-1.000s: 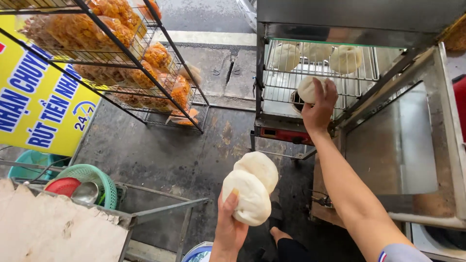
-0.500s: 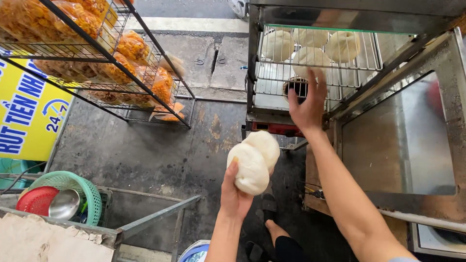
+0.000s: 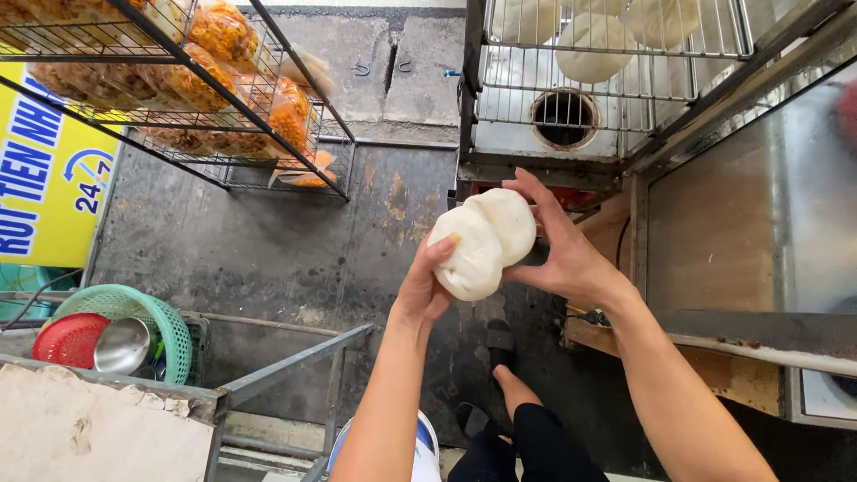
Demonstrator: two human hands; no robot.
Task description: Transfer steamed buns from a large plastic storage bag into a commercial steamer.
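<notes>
Stained concrete floor [image 3: 268, 241] lies below us, beside a steel wire-shelved cabinet [image 3: 553, 143]. Our left hand [image 3: 424, 286] cups two white buns [image 3: 482, 241] from beneath; our right hand [image 3: 562, 250] curls around the upper bun, in mid-air.

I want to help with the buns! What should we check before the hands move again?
1. Both buns held: ok, the left hand is under them.
2. Right hand on the upper bun: ok, fingers wrap its side.
3. Grip firm enough: cannot tell.
4. Free space on the wire rack: ok, bare wire in front of the buns there.
5. Feet clear below: not ok, a sandalled foot is right under the buns.
</notes>
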